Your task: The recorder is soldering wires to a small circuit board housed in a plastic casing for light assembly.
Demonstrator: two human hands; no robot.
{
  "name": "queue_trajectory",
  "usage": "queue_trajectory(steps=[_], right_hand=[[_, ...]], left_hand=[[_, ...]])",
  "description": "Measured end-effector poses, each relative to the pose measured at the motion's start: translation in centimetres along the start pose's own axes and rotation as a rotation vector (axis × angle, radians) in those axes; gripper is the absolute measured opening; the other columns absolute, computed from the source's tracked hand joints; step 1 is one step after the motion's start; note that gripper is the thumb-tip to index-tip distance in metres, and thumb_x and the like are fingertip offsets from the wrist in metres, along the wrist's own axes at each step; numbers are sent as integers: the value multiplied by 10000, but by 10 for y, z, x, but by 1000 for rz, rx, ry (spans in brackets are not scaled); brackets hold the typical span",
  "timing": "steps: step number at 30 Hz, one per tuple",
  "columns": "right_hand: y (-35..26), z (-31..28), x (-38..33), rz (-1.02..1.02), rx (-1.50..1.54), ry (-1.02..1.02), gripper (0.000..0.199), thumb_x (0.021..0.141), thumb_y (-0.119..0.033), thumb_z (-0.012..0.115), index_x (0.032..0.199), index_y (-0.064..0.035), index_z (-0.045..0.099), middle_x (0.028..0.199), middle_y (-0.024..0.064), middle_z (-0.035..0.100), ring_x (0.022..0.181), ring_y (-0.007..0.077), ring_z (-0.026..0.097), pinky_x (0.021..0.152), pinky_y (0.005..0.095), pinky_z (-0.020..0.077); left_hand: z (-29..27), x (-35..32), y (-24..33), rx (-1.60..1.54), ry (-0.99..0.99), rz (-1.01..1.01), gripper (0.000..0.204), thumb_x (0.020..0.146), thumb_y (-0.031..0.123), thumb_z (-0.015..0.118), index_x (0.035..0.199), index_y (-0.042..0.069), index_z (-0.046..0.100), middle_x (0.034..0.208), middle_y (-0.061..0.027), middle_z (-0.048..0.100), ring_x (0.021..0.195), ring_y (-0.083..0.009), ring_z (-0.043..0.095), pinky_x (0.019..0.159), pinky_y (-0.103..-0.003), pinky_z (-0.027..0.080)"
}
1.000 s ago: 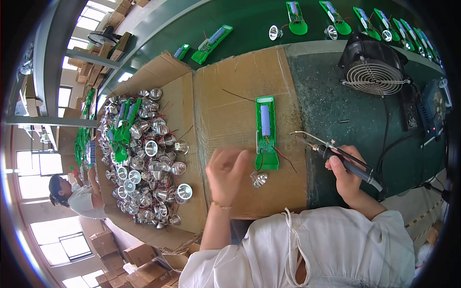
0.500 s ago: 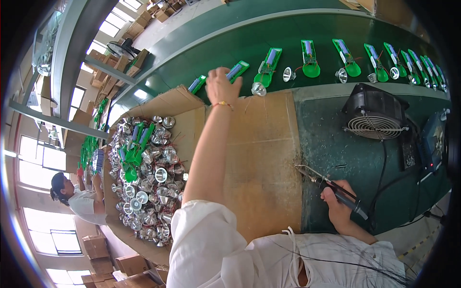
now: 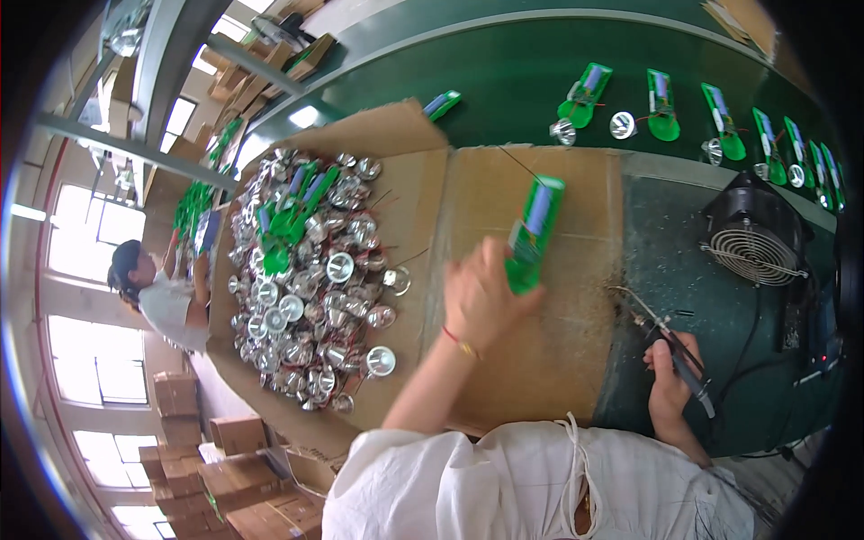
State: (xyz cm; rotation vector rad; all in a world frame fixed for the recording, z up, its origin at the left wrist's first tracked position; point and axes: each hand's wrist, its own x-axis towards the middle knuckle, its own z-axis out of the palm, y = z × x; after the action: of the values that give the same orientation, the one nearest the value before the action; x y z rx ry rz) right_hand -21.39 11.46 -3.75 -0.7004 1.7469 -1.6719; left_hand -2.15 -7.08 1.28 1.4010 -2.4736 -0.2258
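My left hand (image 3: 486, 297) is over the cardboard sheet (image 3: 513, 378), slightly blurred, its fingers closed on the lower end of a green plastic lamp housing (image 3: 537, 229). A blue cylindrical cell and a small circuit board lie inside that housing. In my right hand (image 3: 671, 373) is a soldering iron (image 3: 697, 385) with a dark handle, its thin metal tip pointing up and left over the sheet's right edge. A cardboard box to the left of my left hand holds many silvery reflector cups (image 3: 340, 267) with thin wires, and a few green housings (image 3: 286, 220) on top.
Along the green bench at the back lie several green housings (image 3: 662, 106) with wired reflectors. A black fan (image 3: 756, 229) with a wire grille stands at the right, beside a device with a red light. Another person (image 3: 162, 292) works at the far left. Cartons (image 3: 238, 481) are stacked at lower left.
My left hand has come back from the far bench toward me, now carrying a green lamp housing. My right hand still holds the soldering iron. The whole view has shifted.
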Motion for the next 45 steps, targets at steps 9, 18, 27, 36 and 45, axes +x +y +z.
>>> queue_trajectory(steps=[9, 18, 27, 36, 45], right_hand=[[9, 9, -6, -38, 66, -16, 173, 849, -137, 604, 908, 13, 540, 698, 48, 575, 599, 78, 539, 560, 203, 450], [4, 6, -13, -82, 63, -29, 167, 842, -127, 613, 897, 19, 553, 698, 56, 582, 596, 86, 538, 563, 209, 454], [-8, 11, -27, -224, 8, -196, 159, 805, -110, 640, 872, 15, 567, 688, 61, 601, 586, 90, 553, 546, 217, 446], [-7, 45, -28, -265, 36, -223, 114, 787, -77, 652, 807, -1, 569, 602, 17, 578, 515, 44, 509, 470, 202, 398], [-7, 43, -29, -88, 131, -250, 107, 803, -70, 642, 836, 0, 568, 652, 27, 602, 563, 48, 540, 510, 193, 427]], left_hand=[[-35, -27, -86, 523, 328, -382, 399, 648, 343, 754, 898, 59, 630, 962, -94, 587, 980, -248, 529, 820, -410, 401], [-12, -34, -82, -93, 135, -91, 175, 731, 159, 680, 867, 49, 674, 702, -89, 647, 611, -245, 603, 611, -323, 469], [-9, -88, -6, -815, -149, -461, 184, 813, 179, 654, 841, -1, 626, 587, -68, 628, 496, -83, 568, 479, -236, 441], [15, -91, 5, -692, -61, -244, 163, 791, 141, 676, 773, -8, 613, 776, -97, 581, 631, -168, 578, 582, -277, 454], [16, -90, 2, -745, -101, -263, 173, 789, 134, 676, 749, -15, 598, 745, -84, 556, 598, -148, 547, 559, -266, 434]])
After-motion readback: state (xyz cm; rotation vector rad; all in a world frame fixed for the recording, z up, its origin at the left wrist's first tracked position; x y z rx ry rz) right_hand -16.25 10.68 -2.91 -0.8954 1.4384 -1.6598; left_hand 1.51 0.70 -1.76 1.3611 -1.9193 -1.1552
